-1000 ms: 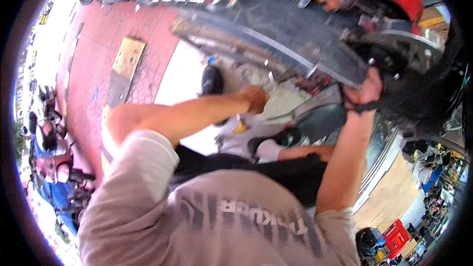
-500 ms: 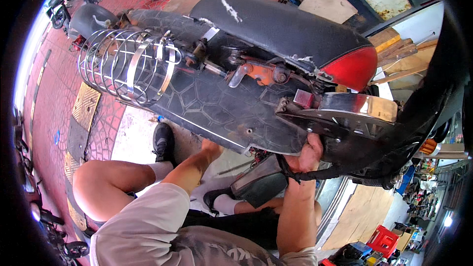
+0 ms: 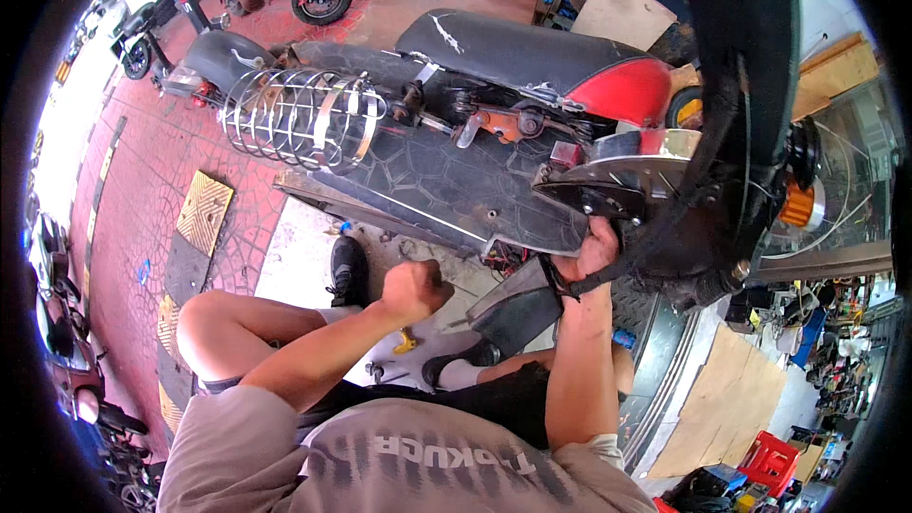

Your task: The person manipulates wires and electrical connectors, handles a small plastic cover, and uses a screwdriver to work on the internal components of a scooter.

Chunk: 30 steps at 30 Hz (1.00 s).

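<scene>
An electric scooter with a black patterned deck [image 3: 432, 180] lies across the space before me, its torn black-and-red seat [image 3: 532, 52] beyond the deck. At the deck's near right corner, my right hand [image 3: 596, 249] is closed against the edge, its fingers partly hidden. A black strap-like piece crosses that wrist. Just left of it, a dark box-shaped part [image 3: 521, 309] hangs below the deck, with wires [image 3: 510, 258] showing above it. My left hand [image 3: 413, 287] is a fist in the air, short of the deck edge; something dark shows at its fingers, too small to name.
A wire basket [image 3: 299, 123] is fixed at the deck's left part. The thick black steering column [image 3: 746, 57] rises at the right. A yellow tool [image 3: 407, 340] lies on the floor between my legs. Lower right are a plywood sheet [image 3: 717, 399] and a red stool [image 3: 768, 464].
My left hand has come out from under the deck's near edge, toward me, and is now a fist. My right hand stays at the deck's corner. The view has shifted.
</scene>
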Tool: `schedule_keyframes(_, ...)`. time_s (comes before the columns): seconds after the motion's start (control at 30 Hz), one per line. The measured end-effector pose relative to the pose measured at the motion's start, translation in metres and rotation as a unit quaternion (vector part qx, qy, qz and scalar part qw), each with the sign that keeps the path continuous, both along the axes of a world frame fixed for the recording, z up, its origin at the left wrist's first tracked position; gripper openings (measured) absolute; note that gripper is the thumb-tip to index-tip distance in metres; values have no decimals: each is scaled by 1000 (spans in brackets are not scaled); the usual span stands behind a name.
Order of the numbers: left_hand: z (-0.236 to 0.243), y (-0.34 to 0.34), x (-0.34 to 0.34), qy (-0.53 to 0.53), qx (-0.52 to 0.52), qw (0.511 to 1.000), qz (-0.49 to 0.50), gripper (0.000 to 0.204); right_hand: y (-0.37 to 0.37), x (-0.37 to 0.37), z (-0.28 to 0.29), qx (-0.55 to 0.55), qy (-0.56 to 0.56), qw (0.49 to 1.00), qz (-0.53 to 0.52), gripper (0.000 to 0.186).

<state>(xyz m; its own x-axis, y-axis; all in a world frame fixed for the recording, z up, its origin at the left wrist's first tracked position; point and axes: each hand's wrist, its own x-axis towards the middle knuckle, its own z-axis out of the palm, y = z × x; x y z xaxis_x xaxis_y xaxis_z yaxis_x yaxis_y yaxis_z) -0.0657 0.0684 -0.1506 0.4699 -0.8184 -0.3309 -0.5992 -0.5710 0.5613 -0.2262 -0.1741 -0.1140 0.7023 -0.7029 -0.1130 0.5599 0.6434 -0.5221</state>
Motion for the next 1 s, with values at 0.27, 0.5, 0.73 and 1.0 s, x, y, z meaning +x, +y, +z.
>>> schedule_keyframes(0.27, 116, 63, 16, 177, -214, 960, 48, 14, -5, 2, -2, 29, 43, 999, -13, 45)
schedule_keyframes(0.5, 130, 60, 22, 326, -233, 914, 59, 4, 2, 2, 20, -3, 36, 999, -29, 47)
schedule_keyframes(0.73, 135, 56, 19, 364, -242, 897, 58, 7, -3, 6, 9, -57, -38, 998, 0, 48)
schedule_keyframes(1.0, 147, 47, 28, 355, -254, 898, 60, 5, 5, 15, 23, -34, 4, 998, -59, 55)
